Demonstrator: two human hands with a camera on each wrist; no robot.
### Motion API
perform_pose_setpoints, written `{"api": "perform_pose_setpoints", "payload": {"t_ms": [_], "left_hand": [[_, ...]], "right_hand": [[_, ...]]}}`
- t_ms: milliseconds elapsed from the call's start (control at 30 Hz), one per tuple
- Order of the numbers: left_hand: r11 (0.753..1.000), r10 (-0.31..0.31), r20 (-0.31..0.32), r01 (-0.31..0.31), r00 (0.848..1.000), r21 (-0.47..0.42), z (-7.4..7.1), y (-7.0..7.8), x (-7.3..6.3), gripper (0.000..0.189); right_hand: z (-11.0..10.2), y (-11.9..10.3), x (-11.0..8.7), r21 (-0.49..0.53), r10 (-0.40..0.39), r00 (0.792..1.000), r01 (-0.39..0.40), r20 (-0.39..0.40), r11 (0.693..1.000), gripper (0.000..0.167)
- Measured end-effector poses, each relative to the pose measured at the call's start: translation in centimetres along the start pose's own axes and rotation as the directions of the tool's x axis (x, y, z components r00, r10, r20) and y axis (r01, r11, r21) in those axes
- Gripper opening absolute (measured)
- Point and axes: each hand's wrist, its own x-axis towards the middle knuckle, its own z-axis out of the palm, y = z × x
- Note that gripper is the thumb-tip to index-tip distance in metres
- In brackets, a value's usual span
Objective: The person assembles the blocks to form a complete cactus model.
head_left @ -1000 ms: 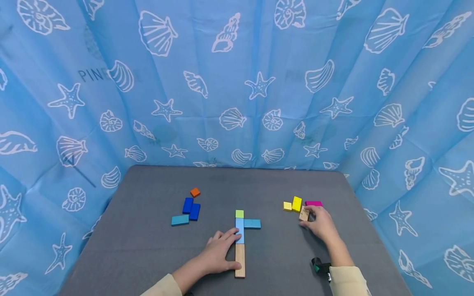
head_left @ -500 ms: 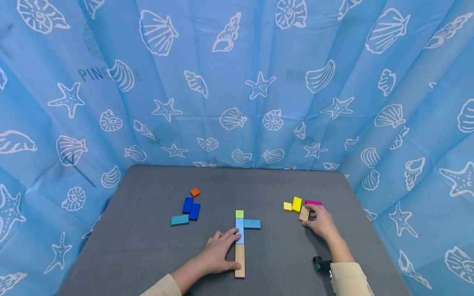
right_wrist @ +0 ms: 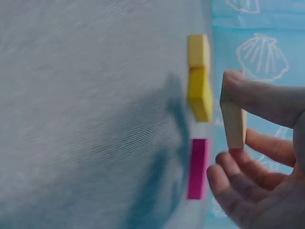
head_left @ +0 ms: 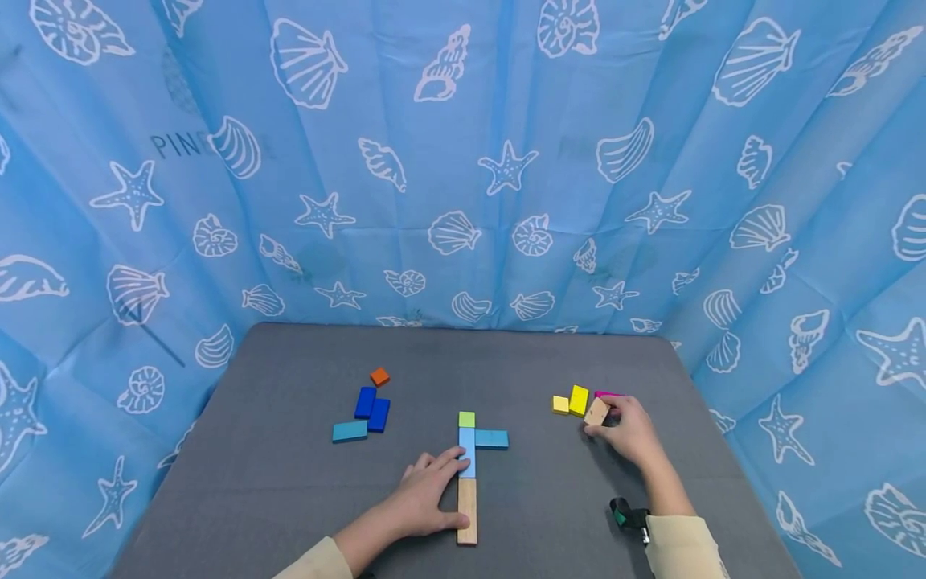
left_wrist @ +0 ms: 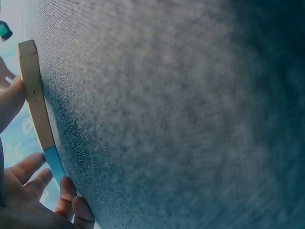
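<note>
My right hand (head_left: 631,433) pinches a short plain wooden block (head_left: 597,412) between thumb and fingers. In the right wrist view that wooden block (right_wrist: 234,119) is raised off the grey cloth. My left hand (head_left: 428,497) lies spread beside a row of blocks at the middle of the table. Its fingertips touch the light blue block (head_left: 467,464), while the thumb rests on the long wooden block (head_left: 467,521). A green cube (head_left: 466,419) caps the row's far end, and a teal block (head_left: 492,439) sticks out to the right.
Near the right hand lie a pale yellow cube (head_left: 560,405), a yellow block (head_left: 578,400) and a magenta block (right_wrist: 198,168). To the left are an orange cube (head_left: 379,376), two dark blue blocks (head_left: 379,415) and another teal block (head_left: 350,432). A shell-patterned curtain (head_left: 463,265) hangs behind.
My right hand has lifted and tilted the short wooden block, drawing slightly away from the yellow block. The left hand stays in place on the row.
</note>
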Motion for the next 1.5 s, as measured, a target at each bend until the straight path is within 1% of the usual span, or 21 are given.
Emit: {"api": "perform_pose_setpoints", "payload": {"t_ms": [100,200,267,400,700,933,1200,1400,1500], "left_hand": [[1.000,0.008,-0.006,-0.008,1.000,-0.004,0.1,-0.1,-0.1,0.088],[1.000,0.011,-0.012,-0.011,1.000,-0.007,0.1,-0.2,-0.3,0.088],[1.000,0.014,-0.017,-0.014,1.000,-0.007,0.0,-0.1,-0.3,0.088],[1.000,0.016,-0.017,-0.016,1.000,-0.008,-0.2,0.1,-0.3,0.087],[1.000,0.009,-0.010,-0.009,1.000,-0.003,0.0,0.3,-0.2,0.088],[1.000,0.012,-0.009,-0.012,1.000,-0.014,-0.2,0.3,-0.3,0.087],[1.000,-0.008,-0.011,0.008,1.000,-0.007,-0.2,0.5,-0.2,0.087],[1.000,-0.014,-0.015,0.014,1.000,-0.005,-0.2,0.5,-0.1,0.087],[1.000,-0.019,-0.008,0.019,1.000,-0.013,-0.2,0.6,-0.1,0.087]], "right_hand": [[-0.3,-1.1,0.0,0.019,-0.049,0.999,0.049,-0.003,0.999,0.071],[-0.3,-2.5,0.2,0.039,-0.092,0.996,0.092,0.012,0.995,0.072],[-0.2,-3.3,0.5,0.061,-0.105,0.994,0.103,0.023,0.993,0.072],[0.2,-4.5,0.9,0.067,-0.132,0.990,0.129,0.040,0.989,0.069],[1.8,-6.1,1.6,0.085,-0.193,0.980,0.187,0.057,0.979,0.066],[3.0,-7.0,2.2,0.107,-0.207,0.974,0.197,0.092,0.975,0.065],[4.3,-8.5,2.6,0.130,-0.223,0.967,0.207,0.124,0.970,0.066],[5.5,-9.1,3.0,0.115,-0.227,0.964,0.212,0.139,0.970,0.065],[6.1,-9.3,3.1,0.118,-0.224,0.961,0.207,0.159,0.971,0.064]]}}
